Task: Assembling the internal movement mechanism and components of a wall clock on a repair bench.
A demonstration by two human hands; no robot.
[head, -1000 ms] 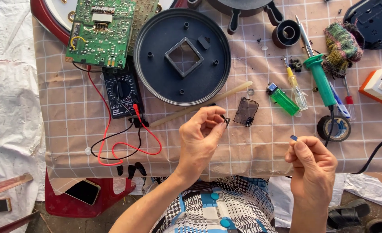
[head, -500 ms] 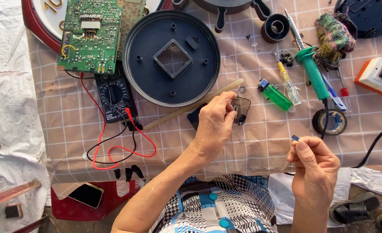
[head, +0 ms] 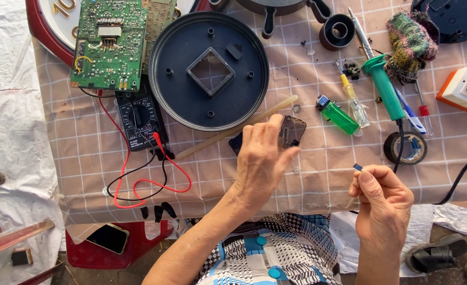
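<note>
Worktop (head: 85,158), checked cloth. Round black base (head: 208,71) as landmark. Just below its right edge, left hand (head: 262,158) is reaching, fingers loosely spread, onto dark translucent plastic piece (head: 292,131): probably light, thin, brittle; take by edges. Farther right, right hand (head: 382,198) is pinching tiny blue component (head: 358,167), fingers closed.

The left hand (head: 262,158) hides part of the dark smoky plastic piece (head: 291,131); the circuit board (head: 109,45) is cut off above.

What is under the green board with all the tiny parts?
The green circuit board lies partly over a black multimeter, whose dial shows below it, and a red-rimmed round thing. The multimeter's top part is covered.
</note>
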